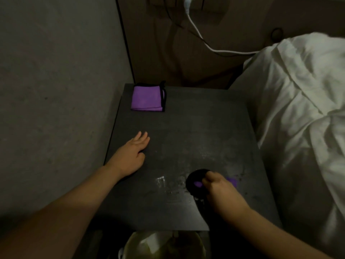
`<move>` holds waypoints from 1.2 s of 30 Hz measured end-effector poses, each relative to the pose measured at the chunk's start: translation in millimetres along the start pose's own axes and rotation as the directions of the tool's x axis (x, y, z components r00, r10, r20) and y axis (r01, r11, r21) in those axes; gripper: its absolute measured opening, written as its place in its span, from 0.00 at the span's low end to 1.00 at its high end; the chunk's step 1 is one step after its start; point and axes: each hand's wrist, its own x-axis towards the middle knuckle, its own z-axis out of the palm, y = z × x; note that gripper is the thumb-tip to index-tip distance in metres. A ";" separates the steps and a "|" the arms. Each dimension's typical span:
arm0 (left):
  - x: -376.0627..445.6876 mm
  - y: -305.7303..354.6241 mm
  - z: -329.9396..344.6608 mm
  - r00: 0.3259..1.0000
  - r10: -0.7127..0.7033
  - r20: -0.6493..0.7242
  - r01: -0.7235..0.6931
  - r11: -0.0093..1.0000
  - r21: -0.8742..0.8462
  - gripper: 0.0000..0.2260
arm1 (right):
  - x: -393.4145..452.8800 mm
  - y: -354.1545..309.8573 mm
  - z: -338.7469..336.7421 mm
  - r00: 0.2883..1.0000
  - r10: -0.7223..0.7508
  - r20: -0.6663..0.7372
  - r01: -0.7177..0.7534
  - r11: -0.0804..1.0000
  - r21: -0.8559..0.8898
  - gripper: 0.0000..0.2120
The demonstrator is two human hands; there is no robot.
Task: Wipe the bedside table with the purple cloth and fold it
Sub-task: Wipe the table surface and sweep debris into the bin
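Note:
A purple cloth [146, 99] with black trim lies folded in a square at the far left corner of the dark bedside table [196, 131]. My left hand [130, 152] rests flat on the table's left side, fingers apart and pointing toward the cloth, holding nothing. Near the front right, my right hand [222, 191] is closed on a dark round object [196, 181] with purple parts showing beside my fingers; I cannot tell what it is. Pale smears and dust mark the tabletop around it.
A white duvet [302, 113] on the bed borders the table's right side. A grey wall [56, 90] runs along the left. A white cable [201, 40] hangs from the wall behind. A bin [164, 245] with a liner stands below the table's front edge.

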 end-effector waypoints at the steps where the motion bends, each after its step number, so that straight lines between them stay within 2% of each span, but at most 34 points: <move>1: 0.2 0.1 0.0 1.000 0.000 -0.002 0.000 1.000 0.002 0.28 | 4.5 3.2 -0.8 1.000 0.009 -0.021 -0.009 1.000 0.001 0.08; 4: 0.2 0.5 -0.1 1.000 0.003 0.002 -0.003 1.000 0.002 0.28 | 44.1 16.3 -11.8 0.977 0.138 -0.164 -0.135 0.990 0.030 0.02; 5: 0.3 1.3 -0.6 1.000 0.002 0.003 -0.002 1.000 0.000 0.28 | 54.9 19.4 -18.3 0.965 0.205 -0.165 -0.198 0.978 0.058 0.06; 7: 0.4 2.4 -1.5 1.000 0.000 0.004 0.000 1.000 -0.006 0.28 | 63.0 25.8 -29.3 0.951 0.270 -0.148 -0.239 0.950 0.199 0.11; 10: -0.5 2.0 -1.5 1.000 0.004 -0.009 -0.004 1.000 -0.010 0.28 | 55.3 30.6 -43.2 0.918 0.352 -0.183 -0.224 0.840 0.493 0.09; 13: -2.0 1.9 0.4 1.000 0.004 -0.012 -0.004 1.000 -0.013 0.28 | 49.9 36.3 -53.9 0.879 0.455 -0.144 -0.190 0.611 0.769 0.11; 15: -1.8 2.3 0.4 1.000 0.001 -0.016 -0.001 1.000 -0.015 0.28 | 48.1 41.2 -64.9 0.866 0.496 -0.060 -0.141 0.359 0.923 0.12; 17: -1.5 2.4 -0.4 1.000 0.006 -0.013 -0.006 1.000 -0.012 0.27 | 47.9 42.7 -72.5 0.888 0.454 0.070 -0.113 0.070 0.991 0.13; 18: -1.3 1.9 -0.5 1.000 0.007 -0.010 -0.007 1.000 -0.012 0.27 | 48.7 42.5 -74.5 0.898 0.427 0.111 -0.118 -0.009 0.993 0.13; 19: -1.5 1.8 -0.7 1.000 0.004 -0.005 -0.004 1.000 -0.015 0.27 | 49.5 42.9 -75.1 0.897 0.421 0.134 -0.129 -0.042 0.991 0.13; 22: -1.5 2.8 -0.1 1.000 -0.004 0.000 0.004 1.000 -0.027 0.28 | 55.0 46.6 -67.3 0.860 0.495 0.127 -0.151 0.008 0.989 0.12; 26: -1.2 3.2 -1.0 1.000 -0.018 0.008 0.018 1.000 -0.021 0.34 | 61.1 55.0 -58.7 0.759 0.650 0.027 -0.234 0.235 0.943 0.09; 29: -1.5 2.2 -0.7 1.000 -0.017 0.003 0.017 1.000 -0.008 0.34 | 62.4 44.6 -58.2 0.803 0.593 -0.068 -0.206 0.382 0.901 0.04; 32: -2.0 2.7 0.6 1.000 -0.026 0.008 0.026 1.000 -0.012 0.31 | 65.1 29.9 -49.7 0.859 0.498 -0.119 -0.262 0.626 0.735 0.12; 34: -2.0 3.9 0.5 1.000 -0.024 0.013 0.024 1.000 -0.019 0.33 | 71.3 20.6 -49.0 0.858 0.489 -0.160 -0.267 0.688 0.675 0.10; 36: -1.8 3.7 -0.9 1.000 -0.018 0.019 0.019 1.000 -0.018 0.34 | 80.7 6.2 -49.5 0.871 0.457 -0.180 -0.228 0.701 0.676 0.12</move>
